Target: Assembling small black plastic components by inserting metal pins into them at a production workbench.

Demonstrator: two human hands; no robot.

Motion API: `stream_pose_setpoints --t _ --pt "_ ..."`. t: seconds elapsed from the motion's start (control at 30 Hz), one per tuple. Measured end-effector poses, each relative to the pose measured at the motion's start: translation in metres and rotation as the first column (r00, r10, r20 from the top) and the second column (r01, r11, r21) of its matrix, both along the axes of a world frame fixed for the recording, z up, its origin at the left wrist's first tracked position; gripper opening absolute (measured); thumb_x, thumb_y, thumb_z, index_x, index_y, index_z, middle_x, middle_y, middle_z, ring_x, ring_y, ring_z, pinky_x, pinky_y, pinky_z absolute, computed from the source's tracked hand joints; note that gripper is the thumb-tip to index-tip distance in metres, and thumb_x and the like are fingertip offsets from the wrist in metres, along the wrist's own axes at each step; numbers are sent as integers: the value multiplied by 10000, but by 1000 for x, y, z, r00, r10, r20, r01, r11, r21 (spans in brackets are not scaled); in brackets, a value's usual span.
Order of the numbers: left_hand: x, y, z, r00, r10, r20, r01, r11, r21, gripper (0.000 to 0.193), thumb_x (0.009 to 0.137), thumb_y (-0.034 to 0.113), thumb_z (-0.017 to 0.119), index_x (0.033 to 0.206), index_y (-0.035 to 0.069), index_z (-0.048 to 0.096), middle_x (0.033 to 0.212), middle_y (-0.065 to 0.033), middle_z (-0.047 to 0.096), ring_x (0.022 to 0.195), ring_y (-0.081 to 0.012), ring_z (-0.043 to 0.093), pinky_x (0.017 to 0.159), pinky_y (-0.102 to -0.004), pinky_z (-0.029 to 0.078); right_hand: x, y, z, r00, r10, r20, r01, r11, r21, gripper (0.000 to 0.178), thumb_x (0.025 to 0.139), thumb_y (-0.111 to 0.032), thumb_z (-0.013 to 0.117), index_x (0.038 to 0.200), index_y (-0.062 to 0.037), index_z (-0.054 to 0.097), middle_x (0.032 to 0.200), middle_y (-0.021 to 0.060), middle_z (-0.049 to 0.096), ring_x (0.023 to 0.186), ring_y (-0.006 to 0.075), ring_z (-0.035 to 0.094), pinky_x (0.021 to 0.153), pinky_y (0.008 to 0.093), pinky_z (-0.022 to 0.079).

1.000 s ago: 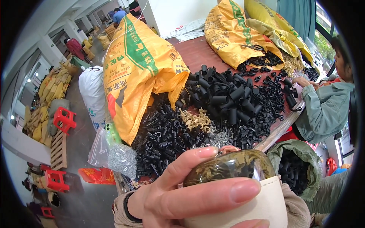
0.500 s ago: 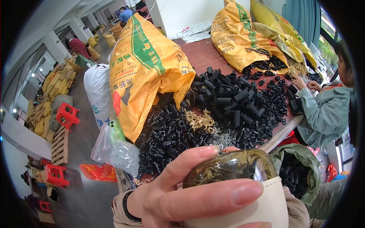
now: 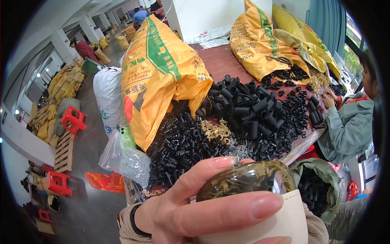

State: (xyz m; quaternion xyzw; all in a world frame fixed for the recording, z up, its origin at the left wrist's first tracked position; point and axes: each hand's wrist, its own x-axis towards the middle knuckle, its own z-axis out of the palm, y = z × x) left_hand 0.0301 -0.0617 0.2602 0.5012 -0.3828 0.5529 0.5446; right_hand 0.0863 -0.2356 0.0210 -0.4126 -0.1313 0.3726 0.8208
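Close in front of me at the lower edge is a rounded glass tea bottle (image 3: 248, 179) with dark leaves in liquid. A cream sleeve (image 3: 260, 221) with a stitched edge wraps it. My left hand (image 3: 195, 203) is closed round the bottle, its fingers spread across the near side and upper edge. Of my right hand (image 3: 246, 161) only a bit of finger shows behind the bottle; its beige cuff (image 3: 317, 227) appears at the right. Beyond lie heaps of small black plastic parts (image 3: 178, 142), larger black tubes (image 3: 260, 106), tan clips (image 3: 215, 131) and small metal pieces (image 3: 240, 149).
Orange woven sacks (image 3: 162, 77) (image 3: 254, 44) spill parts onto the reddish table (image 3: 221, 59). A plastic bag of small grey pieces (image 3: 135, 164) lies at its left edge. A green sack (image 3: 331, 183) of black parts stands right. A co-worker (image 3: 345, 126) handles parts there. Red stools (image 3: 59, 183) stand left.
The scene has shifted slightly right and down in view. The co-worker's hands have moved a little. My grip on the bottle looks the same.
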Motion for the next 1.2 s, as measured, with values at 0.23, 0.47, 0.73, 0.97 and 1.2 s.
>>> stream_pose_setpoints --t 0.23,0.47,0.73,0.97,1.2 --pt "0 7 -1 998 -40 44 38 999 35 369 747 302 570 1103 235 499 1023 13 557 922 -398 532 805 -583 392 0 2 3 1000 -13 -16 13 1000 15 815 554 -331 756 1184 -3 357 996 145 530 951 232 531 859 338 413" --pt "-3 10 1 998 -23 63 19 998 53 351 752 309 563 1092 239 509 1003 18 565 913 -399 536 794 -583 391 -1 0 -2 1000 -13 -16 14 999 31 803 558 -322 754 1182 -4 361 990 137 536 937 231 537 850 339 418" --pt "-5 5 2 997 17 73 -15 1000 -25 336 766 310 552 1092 246 505 991 31 567 906 -390 541 775 -573 398 -2 2 1 1000 -11 -17 12 1000 22 796 558 -319 755 1180 -8 367 987 132 540 920 231 544 842 337 423" --pt "-12 7 4 998 54 -11 -54 996 -71 322 768 314 550 1081 251 507 988 37 569 902 -379 546 755 -568 404 0 2 3 1000 -11 -9 11 999 35 786 565 -313 751 1182 -12 369 987 140 539 912 233 546 838 337 425" --pt "-18 4 8 995 92 -25 -94 992 -89 318 766 312 556 1076 264 507 972 56 574 898 -366 552 744 -570 408 -2 3 2 1000 -8 2 8 999 50 778 573 -307 747 1184 -12 367 987 144 538 907 236 548 835 336 426"
